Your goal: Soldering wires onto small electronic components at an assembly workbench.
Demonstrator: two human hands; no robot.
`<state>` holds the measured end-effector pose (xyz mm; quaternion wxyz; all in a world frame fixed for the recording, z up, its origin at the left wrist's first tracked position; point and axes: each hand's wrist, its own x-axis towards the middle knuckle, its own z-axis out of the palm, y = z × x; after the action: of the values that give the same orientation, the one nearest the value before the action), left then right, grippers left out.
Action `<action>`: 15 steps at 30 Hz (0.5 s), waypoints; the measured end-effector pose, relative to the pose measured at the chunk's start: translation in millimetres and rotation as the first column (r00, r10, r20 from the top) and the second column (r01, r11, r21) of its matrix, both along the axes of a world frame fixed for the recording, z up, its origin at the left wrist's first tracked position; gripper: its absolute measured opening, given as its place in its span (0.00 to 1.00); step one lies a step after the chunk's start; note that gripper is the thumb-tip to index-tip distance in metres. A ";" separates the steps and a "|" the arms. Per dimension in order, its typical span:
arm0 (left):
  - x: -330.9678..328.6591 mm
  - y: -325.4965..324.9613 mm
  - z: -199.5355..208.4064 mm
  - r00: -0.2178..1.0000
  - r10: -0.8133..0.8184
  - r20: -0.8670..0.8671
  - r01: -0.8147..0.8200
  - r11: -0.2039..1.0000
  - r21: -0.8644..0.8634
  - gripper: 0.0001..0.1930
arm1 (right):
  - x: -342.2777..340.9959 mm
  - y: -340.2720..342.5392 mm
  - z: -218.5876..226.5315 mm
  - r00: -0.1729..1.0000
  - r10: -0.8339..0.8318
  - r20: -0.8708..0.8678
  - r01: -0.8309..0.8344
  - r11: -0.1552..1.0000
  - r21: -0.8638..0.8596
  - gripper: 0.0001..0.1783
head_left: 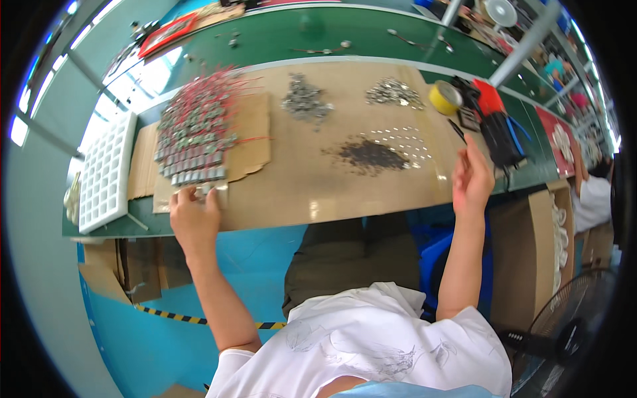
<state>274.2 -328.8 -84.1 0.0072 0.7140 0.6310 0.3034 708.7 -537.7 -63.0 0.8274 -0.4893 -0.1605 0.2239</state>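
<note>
At the near edge of a block of small silver motors [192, 161], many with red wires, my left hand [192, 219] pinches one small motor [206, 189] between thumb and fingertips; the fingers partly cover it. My right hand [472, 178] is raised over the right side of the table, its fingers closed on a slim dark pen-like tool [456, 131] that points up and left. Left of that hand lie a spread heap of tiny dark pieces [371, 155] and rows of small shiny pieces [413, 142].
Piles of silver parts [304, 97] and shiny parts [394, 93] lie farther back on the brown board [279, 192]. A white compartment tray [108, 174] stands at left. Yellow tape [444, 97] and a black tool case [501, 138] sit at right. A fan [567, 338] stands lower right.
</note>
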 end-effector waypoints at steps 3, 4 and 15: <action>10.7 8.4 -5.5 0.999 -0.042 0.030 0.043 0.999 -0.028 0.15 | 75.0 -9.4 -5.7 0.984 -0.087 -0.154 0.090 0.996 0.010 0.10; 14.0 9.2 -4.8 0.999 -0.033 0.019 0.033 0.999 -0.037 0.15 | 92.5 -7.5 -8.4 0.981 -0.106 -0.162 0.110 0.994 0.019 0.11; 8.7 19.3 2.7 0.484 -0.226 0.845 0.380 0.924 0.029 0.08 | 173.8 40.9 -27.9 0.938 -0.245 -0.245 0.290 0.942 0.168 0.12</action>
<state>282.9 -309.4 -81.4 0.4183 0.5787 0.4362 0.5476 882.5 -496.9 -90.9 0.9082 -0.3924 -0.0214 0.1439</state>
